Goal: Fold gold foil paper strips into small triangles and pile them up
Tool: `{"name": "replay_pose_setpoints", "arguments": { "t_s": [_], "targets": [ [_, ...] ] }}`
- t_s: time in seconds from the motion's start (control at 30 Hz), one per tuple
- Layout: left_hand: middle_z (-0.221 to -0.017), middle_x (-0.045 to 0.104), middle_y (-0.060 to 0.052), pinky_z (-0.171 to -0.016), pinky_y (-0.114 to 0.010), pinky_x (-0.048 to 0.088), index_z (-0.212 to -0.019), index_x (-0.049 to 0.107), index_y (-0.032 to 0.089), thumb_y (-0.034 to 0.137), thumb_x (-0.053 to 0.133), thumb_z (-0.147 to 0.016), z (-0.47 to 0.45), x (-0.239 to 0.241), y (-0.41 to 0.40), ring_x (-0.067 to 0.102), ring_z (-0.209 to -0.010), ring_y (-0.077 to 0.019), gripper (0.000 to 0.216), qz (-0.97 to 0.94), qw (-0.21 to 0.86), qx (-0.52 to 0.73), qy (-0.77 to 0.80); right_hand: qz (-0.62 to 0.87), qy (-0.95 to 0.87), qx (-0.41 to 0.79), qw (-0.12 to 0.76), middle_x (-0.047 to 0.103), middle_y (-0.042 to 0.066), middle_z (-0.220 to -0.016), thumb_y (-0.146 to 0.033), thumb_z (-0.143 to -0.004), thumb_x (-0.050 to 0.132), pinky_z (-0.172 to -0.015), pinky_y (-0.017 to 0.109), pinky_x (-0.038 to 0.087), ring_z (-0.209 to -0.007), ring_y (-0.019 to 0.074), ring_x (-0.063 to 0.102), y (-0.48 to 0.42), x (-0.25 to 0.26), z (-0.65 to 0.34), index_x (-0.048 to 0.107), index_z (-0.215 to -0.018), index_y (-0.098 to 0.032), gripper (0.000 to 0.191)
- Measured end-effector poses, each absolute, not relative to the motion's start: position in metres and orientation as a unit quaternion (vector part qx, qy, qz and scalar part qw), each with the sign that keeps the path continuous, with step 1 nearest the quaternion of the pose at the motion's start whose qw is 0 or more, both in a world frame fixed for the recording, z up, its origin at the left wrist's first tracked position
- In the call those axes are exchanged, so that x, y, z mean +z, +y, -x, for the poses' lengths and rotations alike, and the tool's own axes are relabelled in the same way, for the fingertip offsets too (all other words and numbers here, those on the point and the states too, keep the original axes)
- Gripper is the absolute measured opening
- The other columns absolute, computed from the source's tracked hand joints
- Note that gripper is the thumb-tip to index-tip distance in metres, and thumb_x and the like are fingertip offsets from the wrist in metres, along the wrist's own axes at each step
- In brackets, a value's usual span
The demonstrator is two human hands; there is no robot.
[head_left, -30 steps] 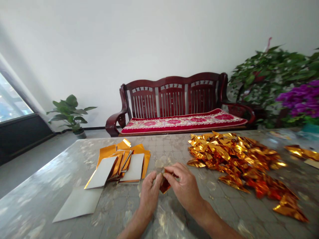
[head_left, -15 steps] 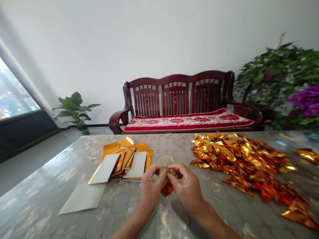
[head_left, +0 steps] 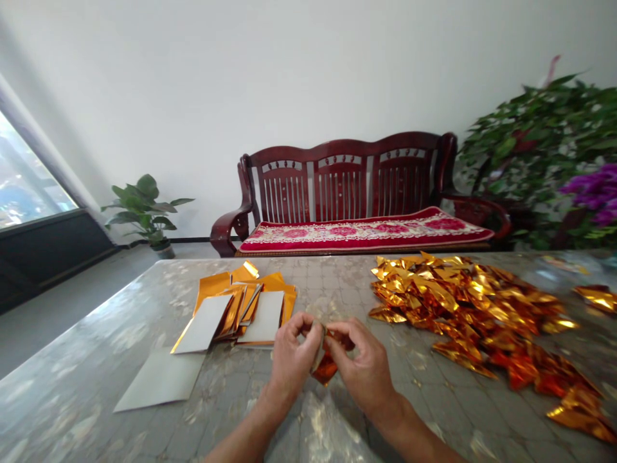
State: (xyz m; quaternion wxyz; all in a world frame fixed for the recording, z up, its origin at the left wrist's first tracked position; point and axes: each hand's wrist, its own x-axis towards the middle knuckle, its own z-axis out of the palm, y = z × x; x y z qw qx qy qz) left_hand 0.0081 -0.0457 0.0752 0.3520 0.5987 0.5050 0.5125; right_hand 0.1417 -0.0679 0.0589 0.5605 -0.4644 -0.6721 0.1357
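Note:
My left hand (head_left: 292, 360) and my right hand (head_left: 362, 365) meet over the table's middle, both pinched on one small folded piece of gold foil paper (head_left: 324, 368). Its orange tip hangs down between my palms. Left of my hands lies a loose stack of flat gold foil sheets (head_left: 241, 308), some turned white side up. To the right spreads a large heap of folded gold foil pieces (head_left: 472, 308).
A single white sheet (head_left: 161, 379) lies on the marbled table (head_left: 96, 399) at the left. Beyond the table stand a dark red wooden bench (head_left: 347, 199), a potted plant (head_left: 144, 209) by the window, and leafy plants with purple flowers (head_left: 554, 154) at the right.
My fingers have shifted on the folded foil piece, the hands drawing closer together. The view has swung slightly to the left.

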Motion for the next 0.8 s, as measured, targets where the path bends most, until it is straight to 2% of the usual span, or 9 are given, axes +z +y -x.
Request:
{"name": "replay_pose_setpoints", "arguments": {
  "t_s": [0.17,0.37,0.8],
  "targets": [
    [-0.057,0.049,0.004,-0.052,-0.019,0.035,-0.064,0.056,0.018,0.034,0.061,-0.077,-0.0082,0.0713,-0.0441,0.043,-0.054,-0.0095,0.021,-0.578,0.393,0.514,0.497,0.442,-0.697,0.069,0.56,0.066,0.003,-0.079,-0.019,-0.091,0.056,-0.066,0.026,0.05,-0.073,0.015,0.062,-0.0695,0.0572,-0.1434,0.067,-0.093,-0.022,0.011],
    [-0.059,0.049,0.003,-0.056,-0.019,0.037,-0.064,0.055,0.018,0.035,0.061,-0.078,-0.0084,0.0737,-0.0455,0.044,-0.059,-0.01,0.023,-0.572,0.402,0.527,0.484,0.428,-0.729,-0.019,0.534,0.067,0.004,-0.076,-0.017,-0.091,0.057,-0.067,0.03,0.049,-0.072,0.0168,0.062,-0.0688,0.0604,-0.1463,0.069,-0.096,-0.021,0.013],
    [-0.06,0.047,0.004,-0.055,-0.019,0.037,-0.064,0.054,0.016,0.036,0.061,-0.078,-0.0033,0.0787,-0.0495,0.041,-0.057,-0.0086,0.025,-0.538,0.481,0.496,0.483,0.417,-0.768,-0.053,0.484,0.067,0.007,-0.078,-0.018,-0.094,0.052,-0.07,0.031,0.051,-0.074,0.0186,0.063,-0.0721,0.0632,-0.1478,0.071,-0.1,-0.021,0.019]
  ]
}}
